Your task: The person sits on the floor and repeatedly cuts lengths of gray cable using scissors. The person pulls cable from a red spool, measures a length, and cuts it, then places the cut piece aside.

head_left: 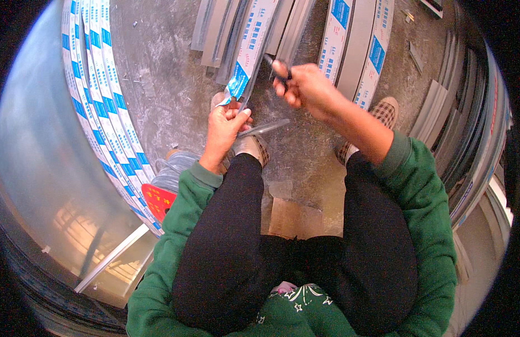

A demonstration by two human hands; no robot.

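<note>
Film-covered strip (pixel 252 33), among grey strips (pixel 215 42) over floor (pixel 153 84), held at near end in left grip (pixel 223 126); dark tool (pixel 287 73), apparently scissors, held in right grip (pixel 308 90). Tip best kept clear of left fingers (pixel 244 114).

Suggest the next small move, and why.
Probably ease the right grip toward the left grip: the right holds a dark-handled tool apart from the near end of the film-covered strip, which the left holds.
</note>
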